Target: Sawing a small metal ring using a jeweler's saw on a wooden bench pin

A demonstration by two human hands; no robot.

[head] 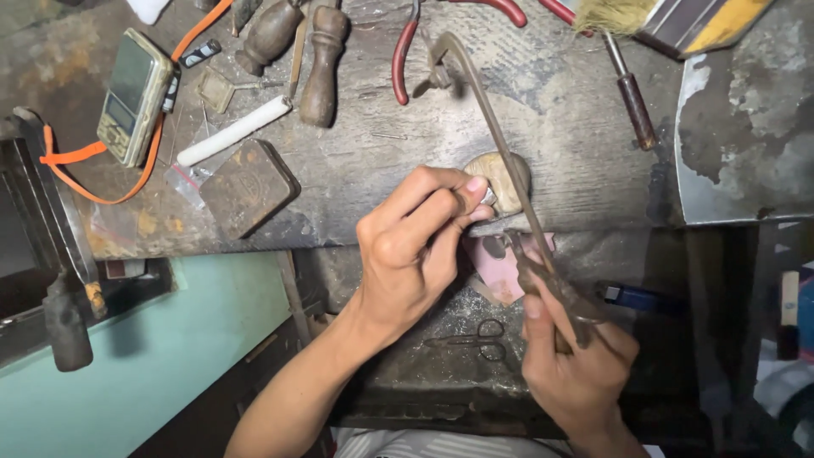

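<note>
Left hand (415, 246) pinches a small metal piece (489, 197) at the desk's (365, 170) front edge; right hand (577, 356) grips the saw frame (500, 144). Risk: blade slipping into fingertips

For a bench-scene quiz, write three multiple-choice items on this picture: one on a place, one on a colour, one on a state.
1. Where does the small pair of dark metal scissors lie?
A. on the lower tray beneath the hands
B. beside the pocket scale
C. on the teal board

2. What colour are the handles of the metal pliers at the top of the worn wooden bench?
A. blue
B. red
C. yellow

3. What is the right hand doing?
A. resting flat and open
B. holding the pliers
C. gripping the handle of the thin metal saw frame

Answers: A, the scissors sit low between both wrists; B, the grips are red; C, its fingers wrap the saw's handle while the left hand pinches a small piece.
</note>
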